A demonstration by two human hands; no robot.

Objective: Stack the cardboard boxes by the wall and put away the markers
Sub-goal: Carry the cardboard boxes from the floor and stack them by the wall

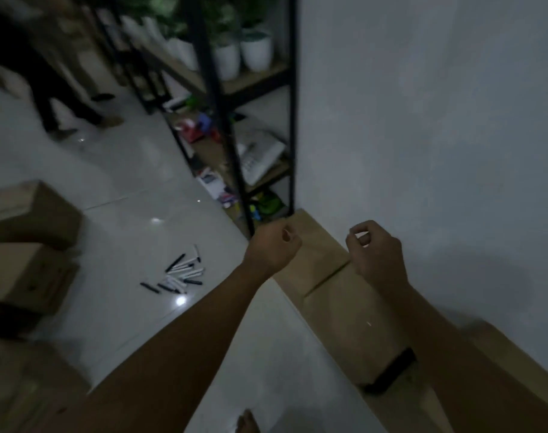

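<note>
A long brown cardboard box (335, 295) lies against the grey wall (438, 135), its top facing me. My left hand (274, 245) hovers over its far left edge with fingers curled and nothing in them. Over the far part of the box, my right hand (375, 251) is also curled and holds nothing. A pile of several black and white markers (180, 271) lies loose on the white tiled floor to the left. Two more cardboard boxes (32, 214) (26, 279) sit at the left edge.
A black metal shelf rack (222, 120) with white plant pots (257, 51) and clutter stands just beyond the box. Another person's legs (57, 98) are at the far left. My bare foot (247, 421) shows at the bottom. More cardboard (22, 379) lies at bottom left.
</note>
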